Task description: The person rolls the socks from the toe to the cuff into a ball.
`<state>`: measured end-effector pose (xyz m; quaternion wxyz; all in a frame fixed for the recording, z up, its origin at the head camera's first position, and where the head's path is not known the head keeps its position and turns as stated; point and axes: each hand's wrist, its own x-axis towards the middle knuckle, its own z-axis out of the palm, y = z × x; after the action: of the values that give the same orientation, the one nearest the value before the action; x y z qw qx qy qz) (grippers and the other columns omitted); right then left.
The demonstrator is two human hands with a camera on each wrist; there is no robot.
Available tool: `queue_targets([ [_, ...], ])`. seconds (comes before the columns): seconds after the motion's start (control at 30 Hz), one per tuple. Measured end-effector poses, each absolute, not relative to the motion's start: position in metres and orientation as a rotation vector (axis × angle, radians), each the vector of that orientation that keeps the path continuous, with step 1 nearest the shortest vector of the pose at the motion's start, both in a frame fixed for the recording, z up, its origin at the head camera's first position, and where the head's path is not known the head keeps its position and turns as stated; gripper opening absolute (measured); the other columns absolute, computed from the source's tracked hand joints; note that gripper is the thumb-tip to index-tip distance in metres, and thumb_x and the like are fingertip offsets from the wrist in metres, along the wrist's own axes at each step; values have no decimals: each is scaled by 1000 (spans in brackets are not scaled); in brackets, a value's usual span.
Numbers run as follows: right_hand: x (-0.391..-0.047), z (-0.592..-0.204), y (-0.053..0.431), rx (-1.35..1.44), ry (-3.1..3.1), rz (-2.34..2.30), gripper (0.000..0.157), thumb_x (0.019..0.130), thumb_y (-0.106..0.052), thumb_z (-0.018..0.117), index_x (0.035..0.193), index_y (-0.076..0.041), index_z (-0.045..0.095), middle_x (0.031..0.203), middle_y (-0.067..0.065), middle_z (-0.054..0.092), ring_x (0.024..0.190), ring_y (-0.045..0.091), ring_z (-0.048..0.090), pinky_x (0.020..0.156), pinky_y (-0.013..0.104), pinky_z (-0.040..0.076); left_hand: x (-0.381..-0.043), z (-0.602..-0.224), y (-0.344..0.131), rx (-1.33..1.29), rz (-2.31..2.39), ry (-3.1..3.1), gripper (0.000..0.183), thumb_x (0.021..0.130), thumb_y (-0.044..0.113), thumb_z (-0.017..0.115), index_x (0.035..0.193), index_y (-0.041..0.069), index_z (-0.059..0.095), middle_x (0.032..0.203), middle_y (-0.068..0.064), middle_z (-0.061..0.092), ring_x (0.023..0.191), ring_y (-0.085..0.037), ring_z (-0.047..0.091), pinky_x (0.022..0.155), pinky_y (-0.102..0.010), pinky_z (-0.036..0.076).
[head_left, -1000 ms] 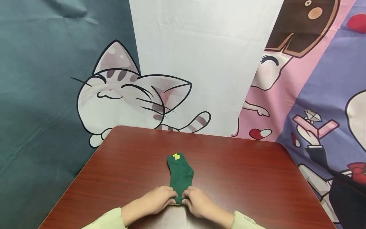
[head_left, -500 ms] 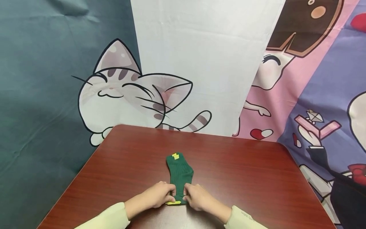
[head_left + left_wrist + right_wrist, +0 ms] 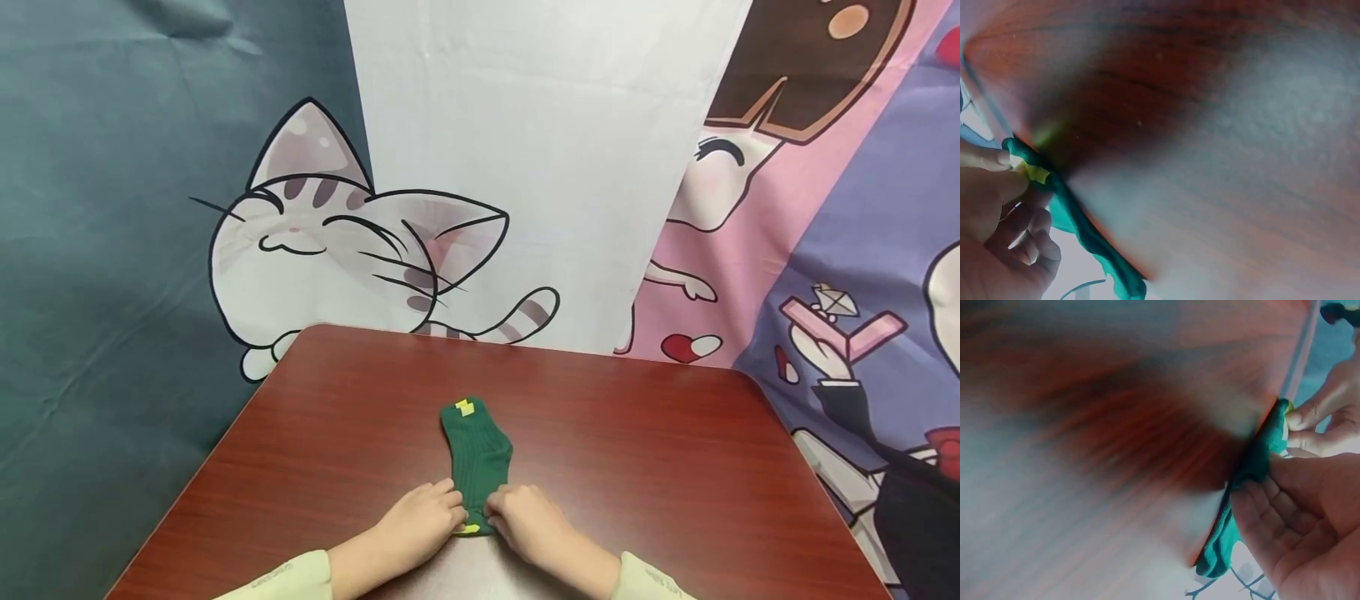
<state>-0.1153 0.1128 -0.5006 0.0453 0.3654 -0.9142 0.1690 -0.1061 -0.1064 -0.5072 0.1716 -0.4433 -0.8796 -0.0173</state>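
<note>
A green ribbed sock (image 3: 480, 458) lies on the table, its far end bearing a yellow tag (image 3: 467, 407). At its near end a turned-over edge shows a second yellow strip (image 3: 469, 529). My left hand (image 3: 423, 521) pinches the left corner of this edge, by the strip. On the right side, my right hand (image 3: 528, 521) holds the same edge with bent fingers. Close up in the left wrist view, the sock's edge (image 3: 1082, 222) runs from the fingertips along the tabletop. From the right wrist, both hands appear at the bunched green fabric (image 3: 1254, 464).
The reddish-brown wooden table (image 3: 637, 433) extends around the sock on all sides. Behind its far edge hangs a printed cloth backdrop (image 3: 525, 167) with a cartoon cat. Light-coloured sleeves (image 3: 288, 577) cover both forearms.
The near edge has been turned up, so the yellow strip shows. Fingers of both hands, arched over the edge half a second ago, now lie lower against the sock.
</note>
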Motion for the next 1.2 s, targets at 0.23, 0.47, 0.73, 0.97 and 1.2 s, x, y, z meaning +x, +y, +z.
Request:
queue_targets([
  [0.23, -109, -499, 118, 1256, -2729, 294, 23, 75, -21, 89, 93, -13, 77, 85, -7, 68, 80, 5, 64, 69, 21, 53, -100, -508, -109, -1340, 101, -2449, 32, 89, 51, 72, 92, 19, 74, 84, 10, 60, 77, -7, 46, 58, -19, 29],
  [0.47, -115, -502, 118, 1279, -2742, 332, 24, 74, -26, 90, 89, -14, 75, 83, -8, 67, 78, 1, 62, 65, 16, 50, -101, -507, -107, -1371, 42, -2546, 26, 90, 46, 74, 89, 20, 70, 82, 11, 57, 73, -5, 43, 58, -18, 28],
  [0.73, -123, -505, 121, 1313, -2717, 433, 12, 82, -15, 84, 89, -12, 74, 84, -6, 69, 79, 3, 64, 68, 17, 53, -106, -506, -103, -1347, -94, -2700, 12, 94, 28, 73, 88, 18, 69, 81, 10, 56, 74, -4, 47, 64, -18, 42],
  [0.97, -134, -498, 120, 1308, -2849, 529, 5, 92, -12, 73, 96, -10, 72, 90, -3, 67, 86, 8, 65, 75, 24, 55, -121, -504, -105, -1232, -425, -2806, 7, 96, 16, 69, 91, 13, 72, 89, 7, 66, 87, -7, 60, 76, -24, 52],
  [1.2, -138, -494, 114, 1078, -3072, 779, 5, 95, -12, 70, 90, -10, 69, 83, -6, 66, 76, 4, 58, 68, 26, 51, -132, -504, -113, -1124, -776, -3000, 11, 99, 17, 64, 98, 11, 73, 86, 6, 68, 82, -6, 63, 76, -28, 54],
])
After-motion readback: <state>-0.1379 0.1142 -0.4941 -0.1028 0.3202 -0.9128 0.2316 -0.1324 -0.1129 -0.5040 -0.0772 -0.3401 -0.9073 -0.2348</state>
